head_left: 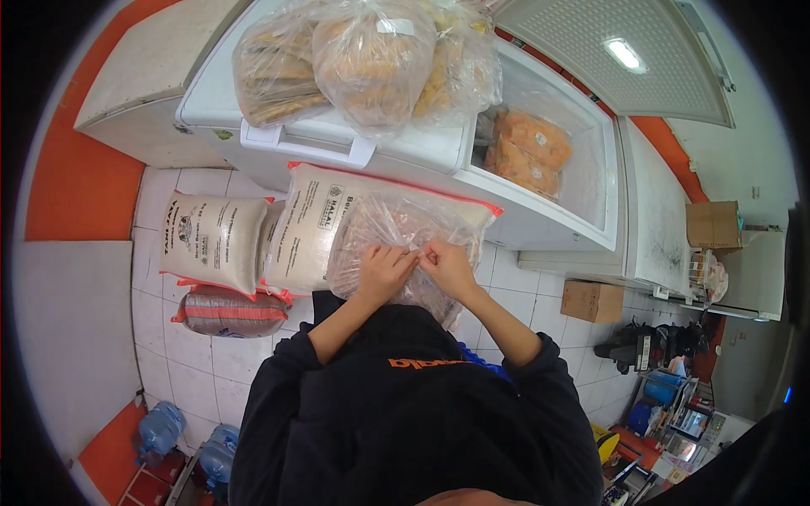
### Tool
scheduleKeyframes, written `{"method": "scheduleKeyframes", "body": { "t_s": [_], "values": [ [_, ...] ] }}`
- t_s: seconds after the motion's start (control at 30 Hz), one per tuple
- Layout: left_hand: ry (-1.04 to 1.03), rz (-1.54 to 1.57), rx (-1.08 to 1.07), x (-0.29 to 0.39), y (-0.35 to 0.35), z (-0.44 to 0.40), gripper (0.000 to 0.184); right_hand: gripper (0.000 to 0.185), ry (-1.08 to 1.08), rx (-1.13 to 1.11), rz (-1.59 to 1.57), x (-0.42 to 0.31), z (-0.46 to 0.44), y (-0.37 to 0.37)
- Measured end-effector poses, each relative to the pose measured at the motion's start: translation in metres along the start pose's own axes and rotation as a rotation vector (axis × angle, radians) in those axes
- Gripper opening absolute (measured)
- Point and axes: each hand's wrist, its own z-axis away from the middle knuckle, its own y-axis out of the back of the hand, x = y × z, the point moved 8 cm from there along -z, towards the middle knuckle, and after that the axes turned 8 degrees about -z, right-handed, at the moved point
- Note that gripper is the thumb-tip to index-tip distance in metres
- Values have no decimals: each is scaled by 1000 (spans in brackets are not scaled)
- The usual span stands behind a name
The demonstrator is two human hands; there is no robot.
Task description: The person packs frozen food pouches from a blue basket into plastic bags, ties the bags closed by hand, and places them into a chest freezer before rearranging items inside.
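Note:
A large clear plastic bag (371, 232) with pinkish-brown contents lies on top of a big white rice sack (308, 228) in front of me. My left hand (386, 271) rests on the bag, its fingers bent and closed on the plastic. Close beside it, my right hand (447, 266) pinches the gathered plastic between thumb and fingers. The two hands' fingertips almost meet over the bag. What exactly lies inside the bag cannot be made out through the creased plastic.
Ahead stands a white chest freezer (540, 198), its lid (616, 51) raised on the right, with orange packs (531, 143) inside. Several filled plastic bags (371, 67) sit on its top. Smaller sacks (215, 240) lie left. A cardboard box (592, 301) stands right, water bottles (160, 428) lower left.

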Motion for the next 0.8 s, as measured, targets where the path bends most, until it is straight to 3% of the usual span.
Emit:
{"method": "scheduleKeyframes", "body": {
  "t_s": [0.3,0.37,0.5,0.67,0.8],
  "values": [
    [-39,-21,-76,0,-7,5,16,17,-2,-264,21,15,-13,-13],
    [-29,-21,-79,-1,-5,5,16,17,-20,-333,-90,19,-11,-16],
    [-18,4,-67,-2,-2,4,17,18,28,-310,-127,12,-6,-11],
    [27,72,-79,-8,-3,8,20,25,-10,-502,332,-14,-9,-8],
    [44,64,-66,-8,-3,8,21,32,71,-413,556,-17,-5,-18]
  ]
}}
